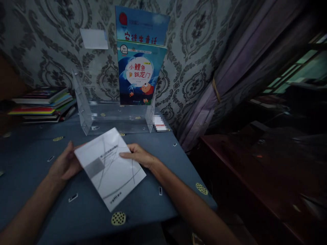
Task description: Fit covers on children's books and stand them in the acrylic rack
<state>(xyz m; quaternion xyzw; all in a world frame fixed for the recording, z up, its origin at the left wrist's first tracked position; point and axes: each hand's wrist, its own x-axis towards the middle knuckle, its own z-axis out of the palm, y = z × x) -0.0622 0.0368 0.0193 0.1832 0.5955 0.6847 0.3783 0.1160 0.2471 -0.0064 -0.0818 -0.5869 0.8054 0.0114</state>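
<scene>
A thin white book (122, 170) with dark curved lines, a grey block and printed lettering on its cover is held tilted above the table. My right hand (136, 154) grips its right edge, thumb on the cover and the other fingers partly hidden behind. At the opposite edge, my left hand (66, 163) supports the book, with some fingertips hidden under it. Just beyond stands a clear acrylic book rack (84, 115). On its right side, a blue picture book (138, 76) with a fish stands upright in front of another blue book (143, 23).
Several books lie in a pile (43, 103) at the table's left rear. A white card (94, 39) shows above the rack against the patterned wall. Blue cloth with yellow prints covers the table (184, 177). Right of it are a tied curtain (204, 98) and dark red furniture (242, 170).
</scene>
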